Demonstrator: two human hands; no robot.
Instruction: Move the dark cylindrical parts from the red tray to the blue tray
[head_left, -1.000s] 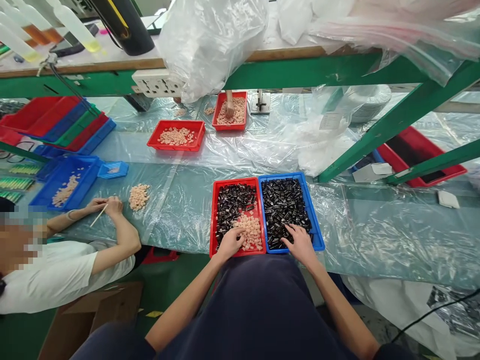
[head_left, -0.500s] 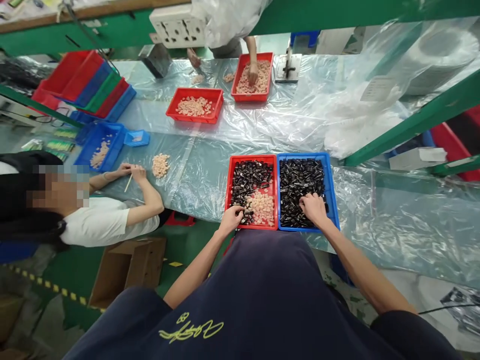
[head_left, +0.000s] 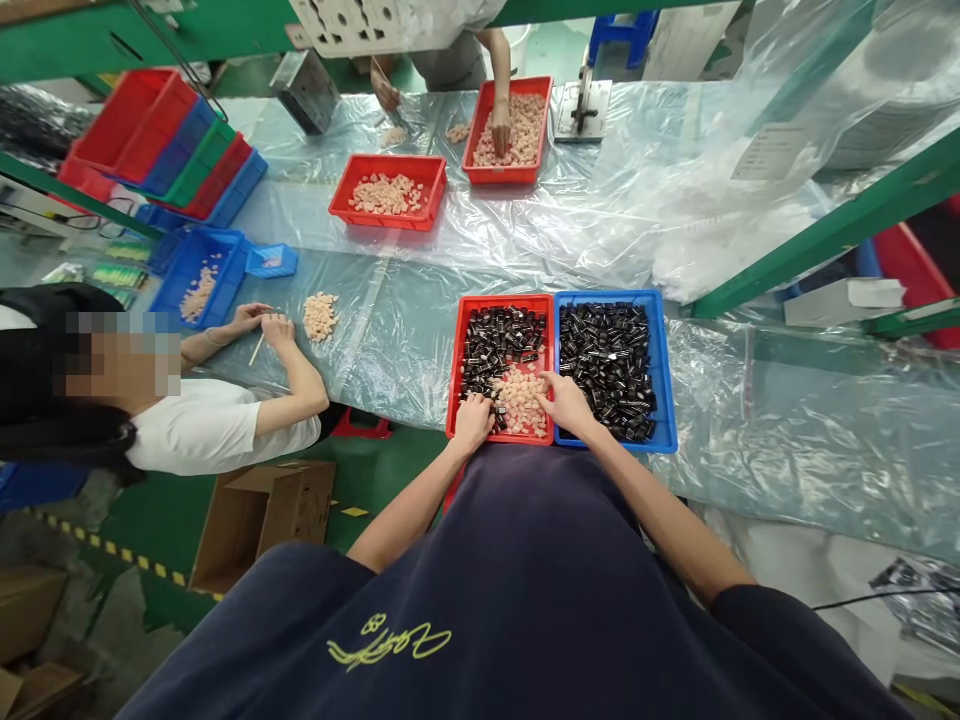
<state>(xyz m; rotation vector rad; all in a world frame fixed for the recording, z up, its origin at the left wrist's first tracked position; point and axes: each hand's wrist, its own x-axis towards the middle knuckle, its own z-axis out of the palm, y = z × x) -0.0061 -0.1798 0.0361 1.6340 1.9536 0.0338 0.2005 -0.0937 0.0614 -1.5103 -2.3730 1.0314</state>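
In front of me a red tray (head_left: 454,372) holds small black cylindrical pieces (head_left: 504,335) at its far side and a heap of small pale pieces (head_left: 517,392) nearer me. My left hand (head_left: 474,422) is at this tray's near left corner, fingers closed beside a few black pieces; what they pinch is hidden. Against its right side stands a blue tray (head_left: 666,385) full of the same black pieces. Over the rim between the trays, my right hand (head_left: 568,405) has its thumb and fingertips drawn together at the pale heap, their hold too small to make out.
To the left, a co-worker (head_left: 202,425) handles a thin stick beside a pale pile (head_left: 320,316). Across the table, another person's hand (head_left: 501,130) reaches into a red tray (head_left: 471,170). A green post (head_left: 795,245) slants at the right; stacked bins (head_left: 180,150) stand left.
My right hand has moved left from the blue tray's black pieces to the pale heap in the red tray. My left hand has shifted slightly right. The view has tilted a little.
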